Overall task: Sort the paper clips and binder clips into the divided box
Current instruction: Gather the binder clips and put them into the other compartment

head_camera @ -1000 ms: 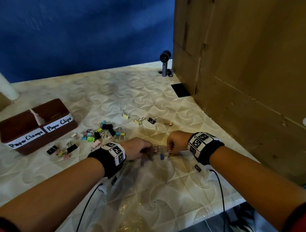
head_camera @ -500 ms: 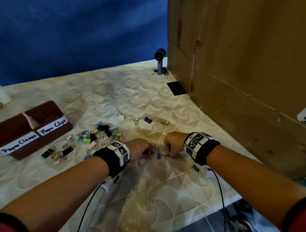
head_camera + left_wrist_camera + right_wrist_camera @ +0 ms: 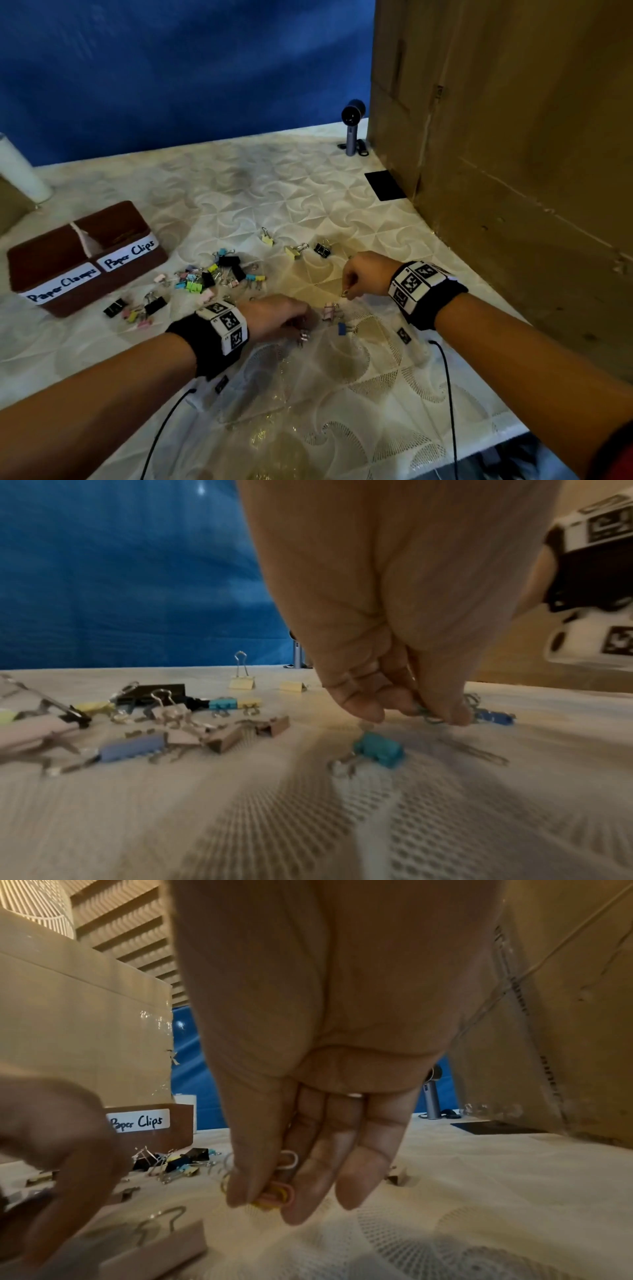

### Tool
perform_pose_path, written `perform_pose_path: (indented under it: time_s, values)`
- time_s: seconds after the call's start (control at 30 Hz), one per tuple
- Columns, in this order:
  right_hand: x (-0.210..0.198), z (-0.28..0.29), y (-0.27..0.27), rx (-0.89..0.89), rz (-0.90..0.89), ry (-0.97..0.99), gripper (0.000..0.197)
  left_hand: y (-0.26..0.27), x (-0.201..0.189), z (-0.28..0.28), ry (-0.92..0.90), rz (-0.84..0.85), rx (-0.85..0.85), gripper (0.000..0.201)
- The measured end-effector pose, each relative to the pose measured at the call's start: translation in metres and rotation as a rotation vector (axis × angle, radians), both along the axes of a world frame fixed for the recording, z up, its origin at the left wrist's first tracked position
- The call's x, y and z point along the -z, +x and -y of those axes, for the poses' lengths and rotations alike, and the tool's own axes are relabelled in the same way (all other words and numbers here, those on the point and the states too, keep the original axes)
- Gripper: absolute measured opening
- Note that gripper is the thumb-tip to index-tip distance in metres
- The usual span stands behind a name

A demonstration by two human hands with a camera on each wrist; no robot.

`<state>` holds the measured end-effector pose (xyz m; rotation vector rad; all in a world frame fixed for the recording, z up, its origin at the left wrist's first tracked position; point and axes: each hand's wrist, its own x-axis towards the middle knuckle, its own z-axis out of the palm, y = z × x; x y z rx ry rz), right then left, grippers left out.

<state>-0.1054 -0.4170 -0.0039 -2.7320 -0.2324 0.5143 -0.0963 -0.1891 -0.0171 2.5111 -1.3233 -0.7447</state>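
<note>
The brown divided box [image 3: 51, 294] stands at the left, labelled "Paper Clamps" and "Paper Clips" [image 3: 140, 1121]. Several coloured binder clips [image 3: 219, 274] lie in a heap to its right. My left hand [image 3: 294, 325] is low over the cloth and pinches a teal paper clip [image 3: 430, 717]. A teal binder clip [image 3: 377, 748] and a loose paper clip [image 3: 476, 752] lie just in front of it. My right hand [image 3: 347, 289] is raised a little and pinches several paper clips [image 3: 279, 1191], pink, yellow and white. A pink binder clip [image 3: 329, 310] and a blue binder clip [image 3: 342, 329] lie between the hands.
A large cardboard box [image 3: 513, 154] walls off the right side. A small grey fan [image 3: 352, 132] and a black pad [image 3: 385, 185] sit at the back beside it. Two yellow clips and a black clip [image 3: 322, 249] lie farther out. The table's front edge [image 3: 496, 435] is near.
My right hand has lifted from the cloth and drawn back to the right with its paper clips. The left hand stays low at the same spot.
</note>
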Motion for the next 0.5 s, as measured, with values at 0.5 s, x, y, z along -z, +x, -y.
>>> perform_pose_path:
  time_s: [0.5]
  values:
    - [0.016,-0.009,-0.002,0.053,-0.009,-0.044,0.009,0.007,0.002,0.011,0.136,0.067,0.172,0.023]
